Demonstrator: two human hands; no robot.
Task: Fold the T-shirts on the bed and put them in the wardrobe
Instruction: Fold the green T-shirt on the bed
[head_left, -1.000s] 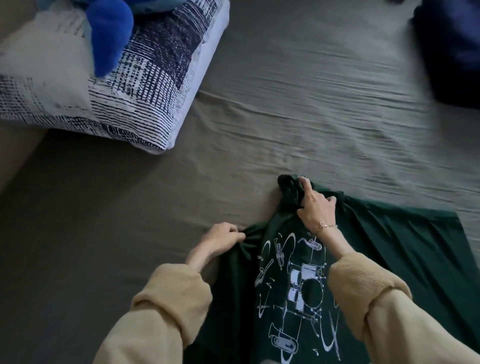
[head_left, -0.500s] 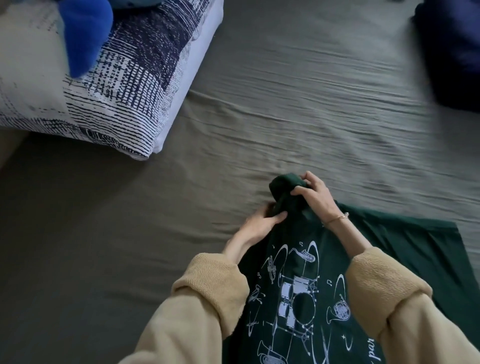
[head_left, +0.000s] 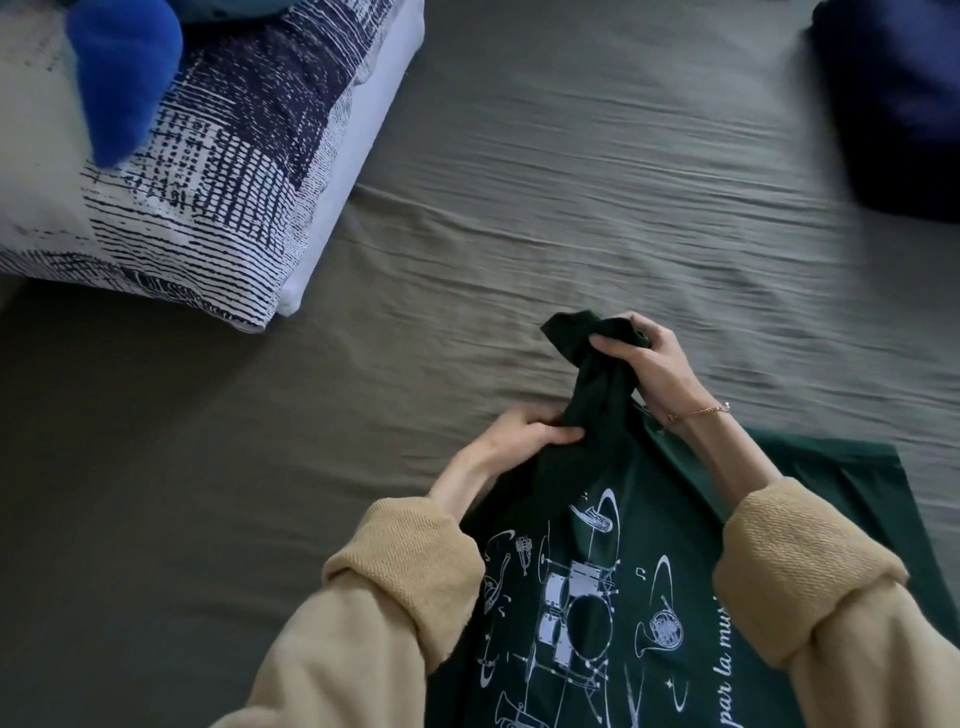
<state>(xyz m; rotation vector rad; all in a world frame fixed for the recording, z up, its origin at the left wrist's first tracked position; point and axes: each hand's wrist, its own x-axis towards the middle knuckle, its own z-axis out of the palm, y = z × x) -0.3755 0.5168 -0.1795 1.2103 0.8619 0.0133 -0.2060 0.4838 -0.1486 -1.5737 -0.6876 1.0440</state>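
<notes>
At the upper left of the frame, a pillow (head_left: 208, 171) with a dark blue and white woven-look print lies on the bed (head_left: 519, 208), and a bright blue plush object (head_left: 122, 78) rests on top of it near the frame's upper left corner. The bed is covered by a wrinkled grey-brown sheet that fills the centre of the view. Below centre, the left hand (head_left: 524, 434) extends from a rolled tan sleeve (head_left: 405, 566) and is clenched on a fold of the dark green T-shirt (head_left: 587, 597), fingers curled into the cloth just under the bunched top. The T-shirt occupies the lower centre and lower right of the frame; its near portion carries a white print of a drum kit, brass instruments and script lettering, and its far portion spreads flat on the sheet toward the right. Above and to the right of the left hand, the right hand (head_left: 644, 364) grasps the gathered upper end of the T-shirt, lifting it off the sheet, with fingers and thumb wrapped round the twisted fabric. A thin bracelet (head_left: 701, 412) sits on the right wrist. At the upper right corner, a dark blue cushion-like object (head_left: 904, 104) lies on the bed, blurred and well apart from the hands.
</notes>
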